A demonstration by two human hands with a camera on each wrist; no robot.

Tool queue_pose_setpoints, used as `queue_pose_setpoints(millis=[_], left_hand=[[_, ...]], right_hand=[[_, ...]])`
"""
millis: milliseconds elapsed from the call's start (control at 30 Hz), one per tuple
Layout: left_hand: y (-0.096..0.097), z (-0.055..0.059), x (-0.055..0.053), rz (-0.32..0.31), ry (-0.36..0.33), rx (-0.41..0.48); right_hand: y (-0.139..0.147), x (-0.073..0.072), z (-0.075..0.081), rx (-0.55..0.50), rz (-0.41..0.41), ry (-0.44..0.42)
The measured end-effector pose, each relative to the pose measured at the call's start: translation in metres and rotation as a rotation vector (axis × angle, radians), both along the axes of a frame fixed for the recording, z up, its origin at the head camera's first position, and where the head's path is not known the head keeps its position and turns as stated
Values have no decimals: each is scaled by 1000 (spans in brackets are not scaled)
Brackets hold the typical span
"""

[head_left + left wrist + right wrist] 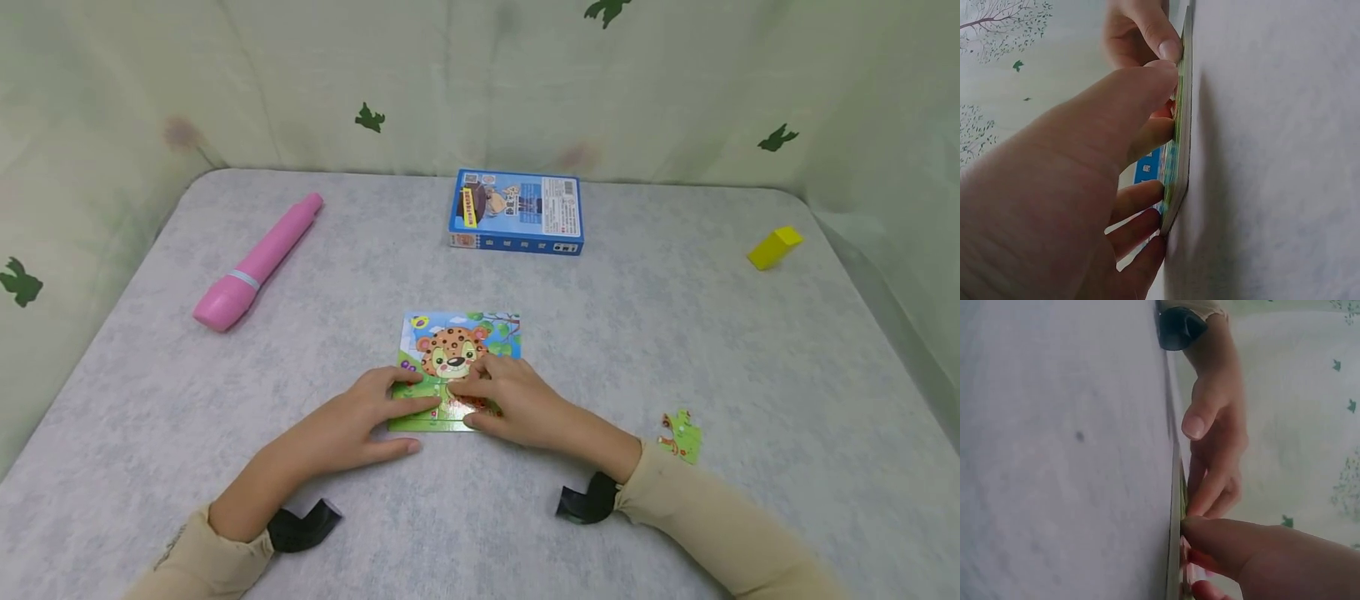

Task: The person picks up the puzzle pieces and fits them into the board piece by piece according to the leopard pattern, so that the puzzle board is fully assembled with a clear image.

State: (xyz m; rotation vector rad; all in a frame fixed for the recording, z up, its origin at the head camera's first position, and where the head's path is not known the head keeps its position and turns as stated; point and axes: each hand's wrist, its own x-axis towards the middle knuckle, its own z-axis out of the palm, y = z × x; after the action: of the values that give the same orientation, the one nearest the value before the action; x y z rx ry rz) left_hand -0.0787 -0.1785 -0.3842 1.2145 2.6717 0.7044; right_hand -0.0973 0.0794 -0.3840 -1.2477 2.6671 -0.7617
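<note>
A jigsaw puzzle [450,321] with a cartoon leopard lies flat in its tray at the middle of the table. My left hand [375,417] rests at its left side, index and middle fingers stretched over the lower left pieces, thumb off the front edge. From the right, my right hand [525,400] bends its thumb and index finger about a puzzle piece [459,408] in the lower part of the picture. In the left wrist view, the tray's edge [1186,125] shows side-on with fingertips along it. A loose puzzle piece [682,435] lies by the right forearm.
A blue box [517,212] lies at the back middle of the table. At the left back is a pink microphone-shaped object [258,267]. A yellow block [775,247] lies near the right back edge. Patterned curtain cloth [480,83] hangs round the table.
</note>
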Motion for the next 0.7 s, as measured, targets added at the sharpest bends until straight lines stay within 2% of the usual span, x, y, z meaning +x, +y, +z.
queue_pose_setpoints(millis=[167, 267, 467, 533, 700], left_hand=[[1, 1, 1, 9, -17, -7], [1, 1, 1, 10, -24, -9], [1, 1, 0, 13, -18, -7], [1, 1, 0, 13, -17, -13], [1, 1, -1, 7, -23, -15]], right_hand=[[4, 0, 5, 93, 6, -47], [9, -1, 5, 97, 22, -93], [27, 2, 8, -37, -6, -226], [35, 6, 13, -81, -19, -234], [66, 22, 27, -149, -83, -185]])
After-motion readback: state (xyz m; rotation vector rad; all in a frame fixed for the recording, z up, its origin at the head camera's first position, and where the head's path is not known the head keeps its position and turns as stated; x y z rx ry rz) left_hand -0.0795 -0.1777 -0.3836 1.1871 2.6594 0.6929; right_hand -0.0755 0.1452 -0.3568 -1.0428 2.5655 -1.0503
